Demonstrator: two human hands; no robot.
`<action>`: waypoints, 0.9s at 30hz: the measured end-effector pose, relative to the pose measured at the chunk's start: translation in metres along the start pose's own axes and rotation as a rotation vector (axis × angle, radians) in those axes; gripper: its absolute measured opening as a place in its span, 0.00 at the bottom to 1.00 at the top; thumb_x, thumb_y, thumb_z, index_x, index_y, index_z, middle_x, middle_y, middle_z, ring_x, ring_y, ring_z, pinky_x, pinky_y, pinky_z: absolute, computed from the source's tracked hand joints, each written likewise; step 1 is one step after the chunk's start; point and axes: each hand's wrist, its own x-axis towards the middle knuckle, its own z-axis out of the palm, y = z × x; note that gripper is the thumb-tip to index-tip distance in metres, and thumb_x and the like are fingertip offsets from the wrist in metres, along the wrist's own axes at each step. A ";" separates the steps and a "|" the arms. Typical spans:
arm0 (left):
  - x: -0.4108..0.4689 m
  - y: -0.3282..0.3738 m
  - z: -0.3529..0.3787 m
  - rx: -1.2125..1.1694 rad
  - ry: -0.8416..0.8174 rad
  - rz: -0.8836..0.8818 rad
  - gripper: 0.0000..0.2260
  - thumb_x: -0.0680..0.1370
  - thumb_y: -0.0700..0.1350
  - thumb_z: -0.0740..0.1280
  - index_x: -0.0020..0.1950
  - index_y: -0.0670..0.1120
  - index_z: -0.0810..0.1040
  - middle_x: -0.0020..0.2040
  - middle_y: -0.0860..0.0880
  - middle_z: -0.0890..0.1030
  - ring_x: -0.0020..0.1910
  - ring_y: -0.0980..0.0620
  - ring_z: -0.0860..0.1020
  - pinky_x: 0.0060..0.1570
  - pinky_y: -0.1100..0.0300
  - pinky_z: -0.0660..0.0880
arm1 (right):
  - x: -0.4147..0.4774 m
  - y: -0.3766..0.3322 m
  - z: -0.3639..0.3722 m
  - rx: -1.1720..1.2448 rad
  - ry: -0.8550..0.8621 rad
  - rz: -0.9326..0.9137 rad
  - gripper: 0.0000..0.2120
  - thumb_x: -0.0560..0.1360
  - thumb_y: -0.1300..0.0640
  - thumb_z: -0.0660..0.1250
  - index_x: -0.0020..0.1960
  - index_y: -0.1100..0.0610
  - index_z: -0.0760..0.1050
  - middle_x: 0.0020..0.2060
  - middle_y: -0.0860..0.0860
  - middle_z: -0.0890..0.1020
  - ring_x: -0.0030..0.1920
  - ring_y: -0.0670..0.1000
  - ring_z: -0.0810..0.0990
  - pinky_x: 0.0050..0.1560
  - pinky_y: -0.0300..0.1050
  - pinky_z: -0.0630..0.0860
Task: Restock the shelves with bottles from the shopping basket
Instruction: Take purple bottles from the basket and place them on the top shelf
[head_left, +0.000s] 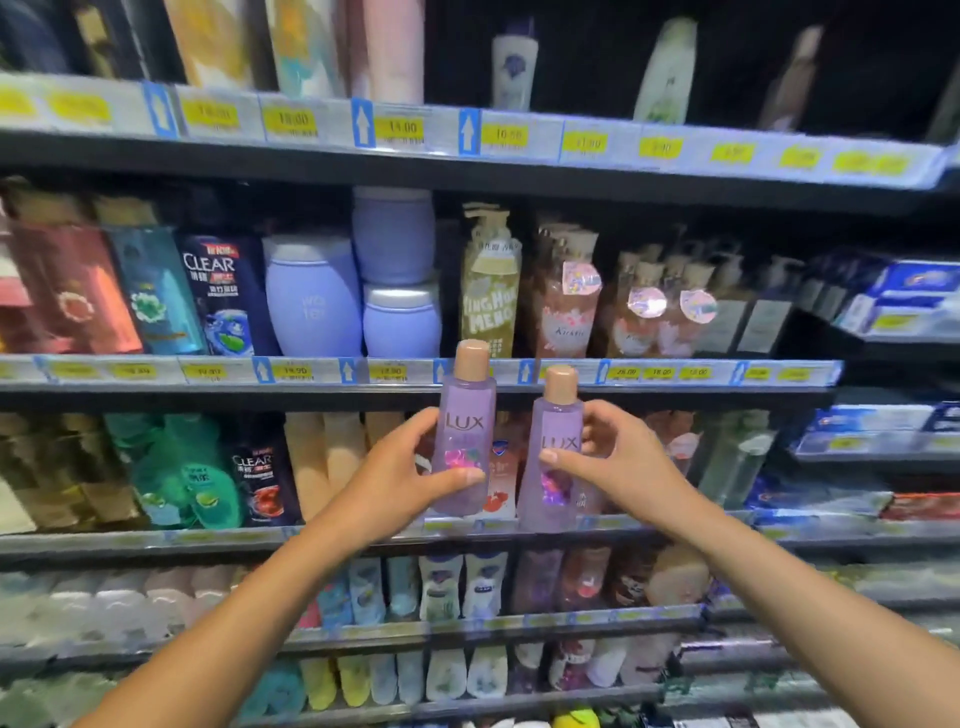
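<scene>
Two outstretched arms: your left hand (402, 470) wraps thumb and fingers round the left LUX bottle (466, 415), and your right hand (621, 462) pinches the right LUX bottle (557, 431). Both purple bottles are upright in front of the shelves (156, 540). Whether their bases rest on a shelf is unclear. Price tags (293, 120) are blurred; "CLEAR" reads on a dark blue bottle (223, 291) at left.
</scene>
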 end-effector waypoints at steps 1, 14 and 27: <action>0.005 0.010 -0.003 -0.008 0.007 0.018 0.23 0.69 0.60 0.78 0.62 0.62 0.77 0.56 0.61 0.84 0.55 0.57 0.83 0.56 0.52 0.79 | 0.004 -0.007 -0.006 -0.004 0.014 -0.022 0.20 0.66 0.44 0.81 0.54 0.48 0.81 0.46 0.45 0.87 0.45 0.47 0.84 0.50 0.43 0.81; 0.041 0.087 -0.022 -0.017 0.002 0.160 0.23 0.73 0.54 0.76 0.67 0.58 0.76 0.57 0.61 0.84 0.57 0.60 0.82 0.57 0.58 0.79 | 0.014 -0.082 -0.058 0.016 0.051 -0.152 0.15 0.72 0.49 0.78 0.58 0.46 0.81 0.50 0.40 0.86 0.51 0.40 0.85 0.46 0.36 0.81; 0.040 0.091 -0.009 -0.069 -0.041 0.172 0.24 0.74 0.57 0.77 0.68 0.58 0.76 0.60 0.61 0.84 0.61 0.59 0.81 0.63 0.48 0.78 | 0.000 -0.081 -0.062 -0.010 0.102 -0.123 0.18 0.72 0.48 0.78 0.60 0.49 0.81 0.52 0.42 0.87 0.52 0.42 0.85 0.50 0.39 0.82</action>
